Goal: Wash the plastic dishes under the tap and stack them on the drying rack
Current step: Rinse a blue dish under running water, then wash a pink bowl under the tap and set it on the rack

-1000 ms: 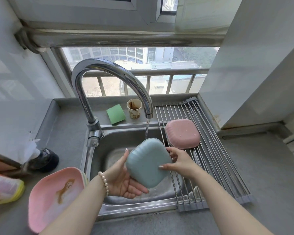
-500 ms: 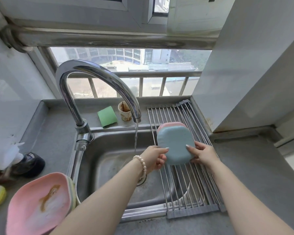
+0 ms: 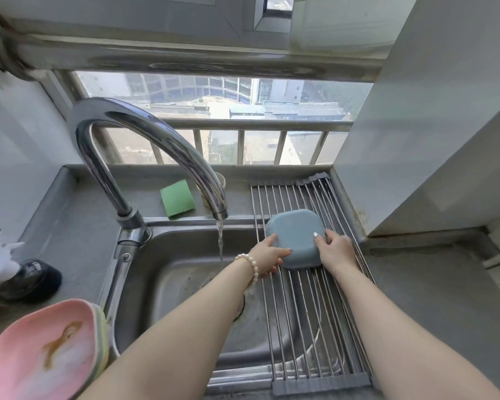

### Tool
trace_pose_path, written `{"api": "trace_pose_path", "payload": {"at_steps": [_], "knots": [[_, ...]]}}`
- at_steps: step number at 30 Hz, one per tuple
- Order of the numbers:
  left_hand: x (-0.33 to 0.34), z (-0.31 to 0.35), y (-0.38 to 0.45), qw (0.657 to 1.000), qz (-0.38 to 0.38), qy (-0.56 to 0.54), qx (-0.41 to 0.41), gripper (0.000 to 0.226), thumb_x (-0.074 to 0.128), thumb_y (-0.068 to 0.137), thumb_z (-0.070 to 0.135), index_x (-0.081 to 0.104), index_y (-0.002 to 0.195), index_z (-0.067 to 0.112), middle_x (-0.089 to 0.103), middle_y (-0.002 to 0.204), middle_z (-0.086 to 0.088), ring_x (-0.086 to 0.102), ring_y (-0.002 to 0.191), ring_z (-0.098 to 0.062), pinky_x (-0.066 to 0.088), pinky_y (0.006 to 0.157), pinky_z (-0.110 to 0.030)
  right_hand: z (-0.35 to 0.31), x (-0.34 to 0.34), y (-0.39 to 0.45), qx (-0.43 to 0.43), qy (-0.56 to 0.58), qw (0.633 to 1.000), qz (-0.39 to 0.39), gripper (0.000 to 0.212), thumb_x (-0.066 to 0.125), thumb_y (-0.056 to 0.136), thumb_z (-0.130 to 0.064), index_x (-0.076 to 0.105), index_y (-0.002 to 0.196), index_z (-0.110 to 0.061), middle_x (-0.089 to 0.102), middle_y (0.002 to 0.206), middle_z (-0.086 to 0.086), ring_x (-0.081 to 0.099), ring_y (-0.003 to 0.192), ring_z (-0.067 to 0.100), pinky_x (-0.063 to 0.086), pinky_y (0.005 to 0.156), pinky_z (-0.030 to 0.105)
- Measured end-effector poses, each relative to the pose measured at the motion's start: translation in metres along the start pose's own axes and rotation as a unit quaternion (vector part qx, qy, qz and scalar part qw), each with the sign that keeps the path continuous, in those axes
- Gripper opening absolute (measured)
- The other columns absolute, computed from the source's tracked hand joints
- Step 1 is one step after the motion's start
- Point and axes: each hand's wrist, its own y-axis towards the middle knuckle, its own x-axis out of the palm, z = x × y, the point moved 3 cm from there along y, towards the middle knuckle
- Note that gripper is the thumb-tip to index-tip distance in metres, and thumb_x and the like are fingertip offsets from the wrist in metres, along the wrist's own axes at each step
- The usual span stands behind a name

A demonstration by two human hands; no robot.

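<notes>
A blue plastic dish (image 3: 296, 238) lies upside down on the roll-up drying rack (image 3: 306, 313), over the spot where the pink dish lay; the pink dish is hidden under it. My left hand (image 3: 267, 254) holds the blue dish's left edge, thumb on top. My right hand (image 3: 334, 249) holds its right edge, with a finger on top. Water runs from the chrome tap (image 3: 156, 145) into the steel sink (image 3: 168, 284). A dirty pink dish (image 3: 41, 353) tops a stack at the lower left of the counter.
A green sponge (image 3: 177, 199) and a paper cup (image 3: 220, 180), mostly behind the spout, stand on the ledge behind the sink. A dark round object (image 3: 32, 280) sits on the left counter. A wall corner (image 3: 416, 168) rises right of the rack.
Both hands carried the blue dish from under the tap to the right and set it upside down over the pink dish on the rack. The camera view shifted.
</notes>
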Motion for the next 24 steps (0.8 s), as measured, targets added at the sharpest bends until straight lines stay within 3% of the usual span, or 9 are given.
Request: {"api": "trace_pose_path", "payload": {"at_steps": [5,9,14,17,21,24], "knots": [[0.001,-0.004,0.001,1.0,-0.013,0.006,-0.01,0.074,0.056,0.093,0.03,0.01,0.15,0.036,0.055,0.084,-0.004,0.048,0.055,-0.009,0.035,0.044,-0.02,0.004,0.006,0.011,0.036,-0.04,0.998,-0.015,0.041,0.043,0.099,-0.031,0.051,0.133,-0.009,0.041,0.134,0.022,0.045,0.12,0.038,0.034,0.102,0.036],[-0.007,-0.016,-0.008,1.0,-0.016,-0.013,-0.021,0.062,0.057,0.093,0.029,0.027,0.146,0.033,0.058,0.084,-0.003,0.052,0.057,-0.011,0.035,0.047,-0.02,0.008,0.01,0.012,0.046,-0.039,0.998,-0.014,0.04,0.038,0.1,-0.032,0.053,0.125,-0.005,0.042,0.131,0.026,0.045,0.118,0.039,0.035,0.101,0.039],[-0.032,-0.038,-0.034,0.998,-0.014,0.02,-0.059,0.043,0.057,0.093,0.027,0.047,0.133,0.015,0.059,0.081,0.0,0.055,0.058,-0.011,0.04,0.052,-0.021,-0.005,0.009,-0.021,0.042,-0.029,0.994,0.095,0.044,0.042,0.098,-0.031,0.048,0.132,-0.004,0.044,0.131,0.024,0.043,0.12,0.039,0.035,0.099,0.043],[-0.054,-0.051,-0.056,0.995,-0.014,0.072,-0.068,0.028,0.056,0.094,0.024,0.055,0.12,0.015,0.063,0.082,0.001,0.058,0.058,-0.01,0.042,0.052,-0.021,-0.023,0.028,-0.061,-0.023,0.001,0.992,0.124,0.027,0.049,0.093,-0.023,0.054,0.111,-0.003,0.052,0.115,0.021,0.049,0.107,0.036,0.04,0.089,0.042],[-0.086,-0.066,-0.087,0.989,0.004,0.129,-0.068,0.019,0.058,0.091,0.021,0.062,0.109,0.022,0.068,0.08,0.006,0.061,0.066,-0.011,0.046,0.058,-0.021,-0.049,0.071,-0.12,-0.106,-0.013,0.994,0.015,0.01,0.052,0.091,-0.021,0.052,0.087,-0.011,0.055,0.094,0.008,0.051,0.087,0.025,0.037,0.073,0.031],[-0.11,-0.071,-0.107,0.987,0.035,0.152,-0.041,0.018,0.061,0.087,0.016,0.066,0.103,0.023,0.069,0.084,0.004,0.062,0.07,-0.01,0.044,0.061,-0.02,-0.072,0.104,-0.15,-0.137,-0.008,0.986,-0.099,0.011,0.054,0.089,-0.022,0.061,0.091,-0.013,0.062,0.096,0.004,0.057,0.09,0.021,0.04,0.073,0.028]]}}
